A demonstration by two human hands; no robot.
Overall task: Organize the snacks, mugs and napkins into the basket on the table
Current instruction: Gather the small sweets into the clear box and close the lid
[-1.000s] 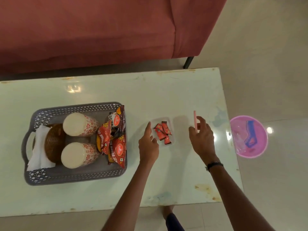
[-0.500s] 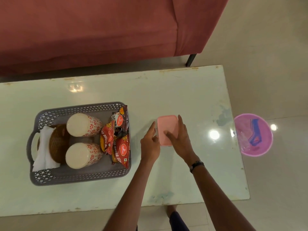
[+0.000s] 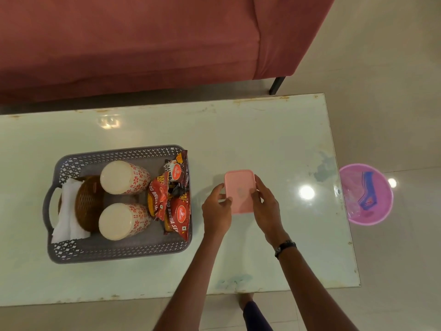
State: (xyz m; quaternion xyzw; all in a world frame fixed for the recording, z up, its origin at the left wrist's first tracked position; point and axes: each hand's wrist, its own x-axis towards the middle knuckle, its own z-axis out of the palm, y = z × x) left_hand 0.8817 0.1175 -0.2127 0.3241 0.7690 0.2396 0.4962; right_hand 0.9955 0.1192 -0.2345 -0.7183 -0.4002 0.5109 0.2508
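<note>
A grey perforated basket [image 3: 119, 252] stands on the left of the table. In it lie two white mugs with red flowers [image 3: 124, 177] [image 3: 123, 220], on their sides. Red snack packets [image 3: 174, 201] fill its right end. White napkins [image 3: 65, 213] and a brown woven holder [image 3: 89, 203] are at its left end. To the right of the basket sits a small box with a pink lid [image 3: 239, 189]. My left hand [image 3: 217, 211] grips its left edge. My right hand [image 3: 265, 204] grips its right edge. The lid hides what is in the box.
The pale glass-topped table [image 3: 262, 139] ends close to my right hand's side. A pink bin [image 3: 366, 194] stands on the floor beyond that edge. A red sofa [image 3: 131, 44] runs along the far side, with a black leg [image 3: 276, 84].
My right hand brought the pink lid down flat over the small box of red sweets. Both hands now clasp the covered box by its sides.
</note>
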